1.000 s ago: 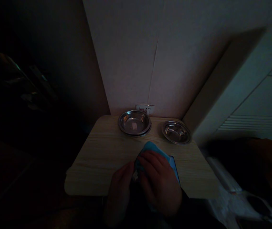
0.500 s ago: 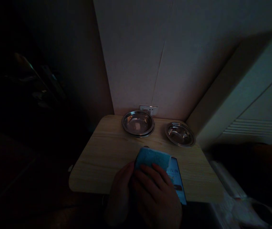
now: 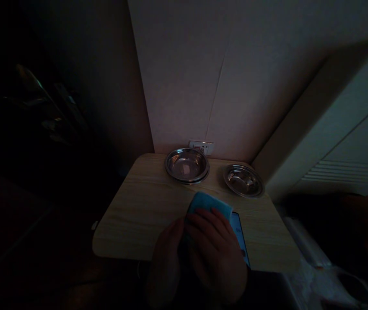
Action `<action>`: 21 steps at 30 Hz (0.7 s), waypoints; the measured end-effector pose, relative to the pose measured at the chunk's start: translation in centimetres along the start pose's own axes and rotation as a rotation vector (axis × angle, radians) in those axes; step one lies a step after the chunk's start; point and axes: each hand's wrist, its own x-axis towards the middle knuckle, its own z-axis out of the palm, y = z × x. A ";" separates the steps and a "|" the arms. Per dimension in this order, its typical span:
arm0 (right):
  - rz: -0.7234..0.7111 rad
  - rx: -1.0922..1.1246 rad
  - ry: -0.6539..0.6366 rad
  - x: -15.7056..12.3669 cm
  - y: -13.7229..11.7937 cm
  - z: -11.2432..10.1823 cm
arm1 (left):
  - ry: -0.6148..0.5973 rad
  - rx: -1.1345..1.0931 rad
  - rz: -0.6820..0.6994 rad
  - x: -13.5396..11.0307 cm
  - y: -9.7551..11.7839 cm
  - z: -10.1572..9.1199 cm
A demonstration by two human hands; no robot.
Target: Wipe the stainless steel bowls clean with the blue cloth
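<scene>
In dim light the right hand lies low over the front of the worktop, its fingers folded over a blue cloth, and its grip is closed on it. The cloth pokes out past the fingertips towards 12 o'clock. The left hand is just beside, at about 8 o'clock from the cloth, with fingers bent inward; shadow covers the space between the hands, so I cannot tell whether the left grip has hold of anything. At about 5 o'clock from the cloth is a phone with a lit screen, partly covered by the right hand. Towards 11 o'clock sits a shallow metal bowl, nested on another, with a pale patch on its bottom. Towards 2 o'clock stands a second nested set of metal bowls. Near 12 o'clock, beyond the worktop, a socket plate is fixed low on the wall.
</scene>
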 end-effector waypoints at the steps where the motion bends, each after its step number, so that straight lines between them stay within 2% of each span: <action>1: 0.053 0.027 0.004 0.4 0.3 -0.1 | -0.011 0.023 -0.020 -0.2 0.2 0.2; 4: 0.133 0.062 0.025 0.7 0.4 -0.2 | -0.024 0.106 -0.054 -0.8 1.1 0.5; 9: 0.077 0.105 0.035 -0.3 0.1 -0.1 | 0.050 0.236 -0.070 -1.5 2.1 0.3; 14: 0.338 0.230 0.128 -0.1 1.2 -0.2 | -0.128 0.362 -0.049 -2.2 2.5 0.6; 19: 0.295 0.218 0.115 -1.0 0.9 -0.4 | -0.139 0.404 -0.014 -2.5 2.1 0.4; 21: 0.356 0.265 0.150 -0.8 1.7 -0.5 | -0.147 0.439 0.030 -2.7 1.7 0.2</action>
